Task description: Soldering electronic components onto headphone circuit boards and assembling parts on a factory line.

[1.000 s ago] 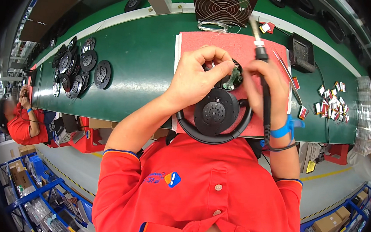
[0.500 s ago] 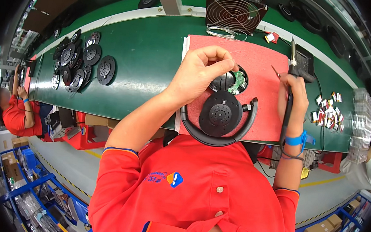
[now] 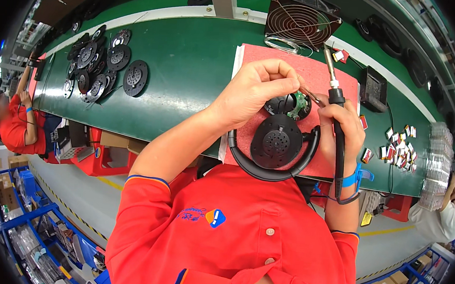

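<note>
We had the thumb and forefinger of our left hand [image 3: 261,91] pinched together just beside the green circuit board [image 3: 298,106]; what lay between them, we could not tell. Our right hand [image 3: 341,127] grasped a soldering iron [image 3: 336,95], tip pointing away from us, and tweezers [image 3: 311,94]. The board sat in a round black housing [image 3: 280,104], above a black perforated disc [image 3: 276,142] on the pink mat [image 3: 269,54] covering part of our desk [image 3: 190,69].

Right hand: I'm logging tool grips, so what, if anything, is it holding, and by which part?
The right hand holds a soldering iron by its black handle, plus what looks like tweezers, whose gripped end is hidden.
</note>
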`<state>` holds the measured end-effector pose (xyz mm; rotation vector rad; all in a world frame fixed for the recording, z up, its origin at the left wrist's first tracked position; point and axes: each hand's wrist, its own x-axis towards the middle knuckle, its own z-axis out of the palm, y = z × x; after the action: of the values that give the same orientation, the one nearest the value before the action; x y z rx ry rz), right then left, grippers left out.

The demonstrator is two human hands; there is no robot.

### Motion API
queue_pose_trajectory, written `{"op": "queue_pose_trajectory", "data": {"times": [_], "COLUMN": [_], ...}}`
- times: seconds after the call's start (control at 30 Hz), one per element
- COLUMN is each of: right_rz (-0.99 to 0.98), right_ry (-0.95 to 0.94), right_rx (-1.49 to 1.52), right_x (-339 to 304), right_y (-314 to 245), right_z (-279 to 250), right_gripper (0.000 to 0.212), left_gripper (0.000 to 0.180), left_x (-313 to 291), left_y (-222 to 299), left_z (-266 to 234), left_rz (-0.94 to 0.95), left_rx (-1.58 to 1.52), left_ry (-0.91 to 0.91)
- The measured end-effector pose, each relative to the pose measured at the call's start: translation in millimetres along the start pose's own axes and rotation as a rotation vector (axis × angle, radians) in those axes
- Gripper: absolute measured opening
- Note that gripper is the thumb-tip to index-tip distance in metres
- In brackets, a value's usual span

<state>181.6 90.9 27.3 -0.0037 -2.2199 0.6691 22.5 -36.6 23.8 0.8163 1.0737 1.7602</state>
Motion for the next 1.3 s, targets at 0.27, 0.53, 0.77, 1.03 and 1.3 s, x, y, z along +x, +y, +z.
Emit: {"op": "queue_pose_trajectory", "data": {"times": [0.27,0.53,0.77,1.03,1.3], "right_rz": [0.006,0.028,0.042,0.014,0.043], "right_ry": [0.005,-0.010,-0.010,-0.014,-0.033], "right_rx": [-0.013,-0.010,0.006,0.014,0.005], "right_x": [-0.4,0.2,-0.7,-0.7,-4.8], "right_y": [0.5,-1.1,-1.5,1.4,1.6], "right_z": [0.6,-0.7,-1.6,-1.5,-2.9], "right_gripper": [0.019,0.017,0.016,0.018,0.019], "left_gripper": [0.009,0.010,0.010,0.016,0.015], "left_x": [-0.2,-0.1,-0.3,0.6,0.4], "left_y": [0.0,-1.5,-1.4,-4.0,-3.5], "left_z": [-0.4,0.3,0.1,0.3,1.5], "left_rz": [-0.003,-0.025,-0.034,-0.006,-0.024], "left_rx": [0.009,-0.007,-0.004,-0.020,-0.012], "left_ry": [-0.020,-0.023,-0.026,-0.035,-0.054]}}
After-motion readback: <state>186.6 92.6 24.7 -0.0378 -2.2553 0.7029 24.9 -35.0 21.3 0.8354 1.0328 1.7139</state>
